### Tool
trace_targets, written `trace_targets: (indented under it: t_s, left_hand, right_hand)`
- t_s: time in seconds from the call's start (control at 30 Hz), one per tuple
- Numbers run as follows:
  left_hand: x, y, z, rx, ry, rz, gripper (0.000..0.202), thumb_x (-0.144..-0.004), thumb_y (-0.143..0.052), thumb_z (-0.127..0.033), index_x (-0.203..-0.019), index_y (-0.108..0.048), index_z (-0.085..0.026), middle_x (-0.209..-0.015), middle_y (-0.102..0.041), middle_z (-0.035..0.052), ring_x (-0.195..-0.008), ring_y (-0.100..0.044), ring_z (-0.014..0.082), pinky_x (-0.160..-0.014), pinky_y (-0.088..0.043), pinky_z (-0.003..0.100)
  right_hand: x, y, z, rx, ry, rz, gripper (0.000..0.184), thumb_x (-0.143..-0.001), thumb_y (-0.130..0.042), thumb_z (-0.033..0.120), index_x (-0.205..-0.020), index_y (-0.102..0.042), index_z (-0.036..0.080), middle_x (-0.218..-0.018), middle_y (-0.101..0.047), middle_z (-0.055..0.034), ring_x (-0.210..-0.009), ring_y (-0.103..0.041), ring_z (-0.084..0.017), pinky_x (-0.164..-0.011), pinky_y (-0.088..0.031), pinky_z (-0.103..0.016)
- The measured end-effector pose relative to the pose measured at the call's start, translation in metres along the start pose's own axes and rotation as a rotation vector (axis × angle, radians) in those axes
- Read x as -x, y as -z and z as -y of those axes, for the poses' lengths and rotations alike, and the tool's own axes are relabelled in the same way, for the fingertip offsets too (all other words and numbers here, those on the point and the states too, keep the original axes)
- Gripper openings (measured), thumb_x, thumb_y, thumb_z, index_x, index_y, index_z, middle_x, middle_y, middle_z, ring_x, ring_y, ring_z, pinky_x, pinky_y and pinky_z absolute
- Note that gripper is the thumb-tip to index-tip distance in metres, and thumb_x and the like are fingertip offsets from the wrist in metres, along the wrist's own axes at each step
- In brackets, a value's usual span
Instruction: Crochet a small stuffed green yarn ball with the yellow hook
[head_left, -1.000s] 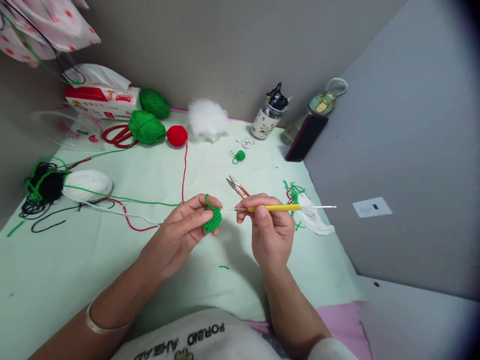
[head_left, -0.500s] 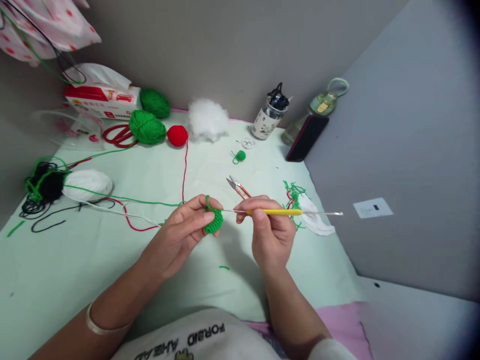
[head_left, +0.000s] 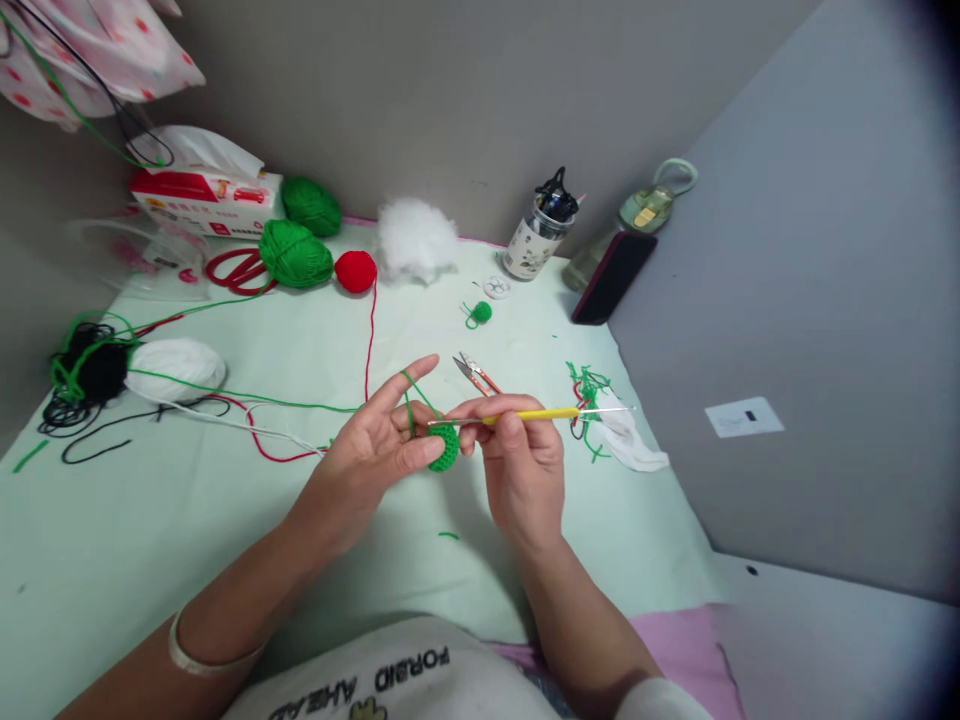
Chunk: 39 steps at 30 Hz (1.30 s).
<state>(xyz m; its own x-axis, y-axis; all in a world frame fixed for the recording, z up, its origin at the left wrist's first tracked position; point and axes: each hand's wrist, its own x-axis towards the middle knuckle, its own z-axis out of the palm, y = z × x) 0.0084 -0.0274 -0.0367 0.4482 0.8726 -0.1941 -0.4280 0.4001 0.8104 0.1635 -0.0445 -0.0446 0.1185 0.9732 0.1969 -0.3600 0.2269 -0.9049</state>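
My left hand (head_left: 375,445) pinches a small green crochet piece (head_left: 445,449) between thumb and fingers. Its index finger is raised, and green yarn (head_left: 422,392) runs over that finger down to the piece. My right hand (head_left: 523,462) grips a crochet hook (head_left: 534,414) by its yellow handle, like a pencil. The hook's metal tip lies at the top edge of the green piece; whether it is inside a stitch I cannot tell. Just beyond my right hand lie orange-handled thread snips (head_left: 477,374), blades apart.
At the back stand green yarn balls (head_left: 295,254), a red ball (head_left: 355,271), white stuffing (head_left: 416,240), a pen jar (head_left: 529,247) and a phone (head_left: 615,278) against a bottle. White yarn (head_left: 176,368) lies left. Yarn scraps (head_left: 589,382) lie right, near the partition.
My left index finger has lifted, stretching the green yarn. My right hand has moved left, bringing the hook's tip across the top of the crochet piece, which has shifted slightly right.
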Motion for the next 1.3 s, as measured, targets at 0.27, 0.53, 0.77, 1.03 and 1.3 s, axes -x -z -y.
trace_targets:
  t_s: [0.27,0.53,0.77,1.03,1.3]
  left_hand:
    - [0.000,-0.001,-0.001,-0.073,-0.048,-0.087,0.063,-0.082,-0.079,-0.022,-0.141,-0.057,-0.034,-0.087,-0.060,-0.0023,-0.084,-0.057,0.0122,-0.078,-0.048,0.024]
    - [0.002,-0.003,-0.001,-0.267,-0.119,-0.201,0.059,-0.082,-0.077,-0.019,-0.137,-0.060,-0.032,-0.087,-0.059,-0.0036,-0.087,-0.057,0.0122,-0.084,-0.047,0.023]
    - [0.003,-0.009,-0.002,-0.015,-0.028,-0.183,0.066,-0.077,-0.082,-0.020,-0.139,-0.059,-0.026,-0.086,-0.062,-0.0027,-0.077,-0.057,0.0122,-0.074,-0.048,0.023]
    - [0.001,-0.005,-0.007,0.194,0.148,-0.080,0.053,-0.084,-0.078,-0.022,-0.135,-0.064,-0.021,-0.088,-0.066,0.0005,-0.080,-0.057,0.0106,-0.077,-0.045,0.021]
    - [0.000,-0.009,-0.004,0.093,0.069,-0.049,0.043,-0.085,-0.077,-0.025,-0.127,-0.069,-0.026,-0.090,-0.066,-0.0004,-0.089,-0.064,0.0136,-0.088,-0.047,0.026]
  right_hand:
    - [-0.004,0.001,0.004,-0.038,-0.029,0.020,0.019,-0.101,-0.058,0.033,-0.092,-0.071,0.023,-0.088,-0.077,-0.0019,-0.066,-0.066,-0.011,-0.064,-0.054,-0.026]
    - [0.005,0.005,0.008,0.406,0.328,0.074,0.023,-0.103,-0.048,0.019,-0.108,-0.070,0.024,-0.097,-0.076,-0.0054,-0.079,-0.070,-0.016,-0.070,-0.059,-0.033]
    - [0.014,0.008,0.005,1.061,0.658,0.230,0.041,-0.091,-0.065,0.011,-0.123,-0.070,0.035,-0.114,-0.075,-0.0061,-0.102,-0.072,-0.023,-0.081,-0.061,-0.037]
    - [0.002,0.005,0.009,0.305,0.253,-0.030,0.021,-0.100,-0.055,0.023,-0.099,-0.076,0.025,-0.089,-0.075,-0.0043,-0.068,-0.067,-0.016,-0.063,-0.056,-0.033]
    - [0.000,0.003,0.003,0.214,0.091,0.003,0.015,-0.097,-0.064,0.030,-0.098,-0.078,0.024,-0.093,-0.076,-0.0045,-0.073,-0.067,-0.015,-0.063,-0.056,-0.030]
